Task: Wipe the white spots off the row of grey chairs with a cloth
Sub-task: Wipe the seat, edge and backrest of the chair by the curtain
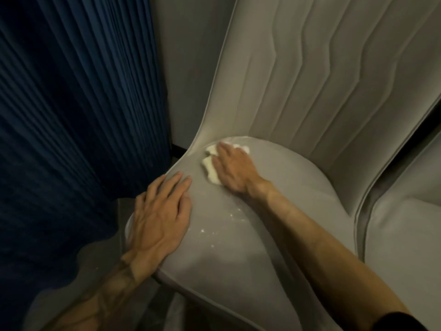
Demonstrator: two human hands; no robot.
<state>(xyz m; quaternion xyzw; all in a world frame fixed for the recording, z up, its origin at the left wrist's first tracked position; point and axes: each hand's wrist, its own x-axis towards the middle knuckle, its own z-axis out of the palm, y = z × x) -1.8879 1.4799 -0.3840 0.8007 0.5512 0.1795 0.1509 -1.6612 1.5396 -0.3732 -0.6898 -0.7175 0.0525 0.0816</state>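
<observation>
A grey padded chair [298, 211] fills the middle of the view, its quilted backrest rising at the top right. My right hand [235, 169] presses a white cloth [211, 169] flat on the back left part of the seat, near the seat's join with the backrest. Small white spots [216, 231] dot the seat in front of that hand, under my right forearm. My left hand [162, 216] lies flat on the seat's left edge, fingers apart, holding nothing.
A dark blue pleated curtain [71, 115] hangs close along the left side. A second grey chair [403, 235] stands tight against the right side of the first. Grey floor [100, 266] shows at the lower left.
</observation>
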